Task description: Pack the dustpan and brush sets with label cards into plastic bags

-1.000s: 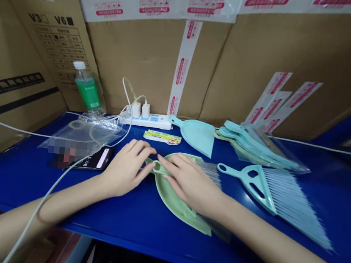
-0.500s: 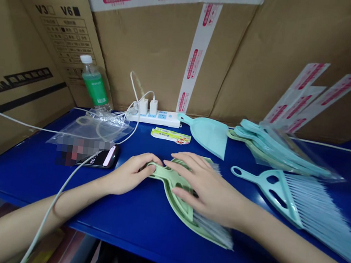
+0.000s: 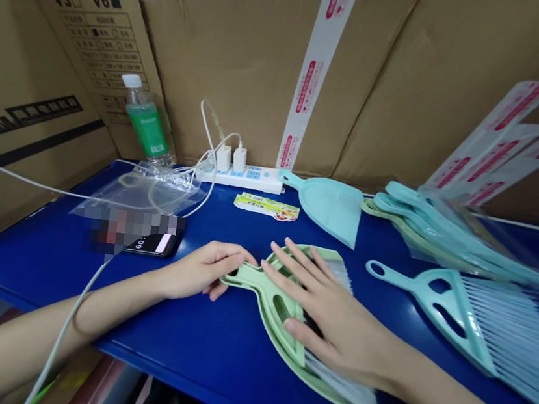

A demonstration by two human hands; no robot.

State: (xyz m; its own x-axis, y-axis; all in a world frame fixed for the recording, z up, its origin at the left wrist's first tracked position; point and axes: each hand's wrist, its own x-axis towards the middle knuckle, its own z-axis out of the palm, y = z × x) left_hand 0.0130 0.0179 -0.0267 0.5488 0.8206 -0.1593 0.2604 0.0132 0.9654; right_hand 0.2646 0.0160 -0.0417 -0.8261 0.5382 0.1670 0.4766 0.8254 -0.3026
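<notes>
A light green hand brush [image 3: 298, 343] with pale bristles lies nested in a matching green dustpan [image 3: 269, 334], handles toward the left. My left hand [image 3: 205, 269] pinches the handle end between thumb and fingers. Fingers spread, my right hand [image 3: 334, 311] rests flat over the brush and covers part of its head and bristles. To the right lies a light blue hand brush [image 3: 416, 285], bristles pointing right. Behind my hands is a light blue dustpan [image 3: 330, 206].
At the back right lies a plastic-wrapped stack of blue and green dustpans [image 3: 448, 227]. A colourful label [image 3: 266, 207], a white power strip [image 3: 265, 178], a bottle [image 3: 146, 124], a plastic bag and a phone [image 3: 166, 242] occupy the blue table. A white cable [image 3: 71, 318] crosses my left forearm. Cardboard boxes stand behind.
My right hand's fingers have spread wider, and it has shifted slightly down and right over the brush. My left hand keeps hold of the handle. The view has shifted slightly.
</notes>
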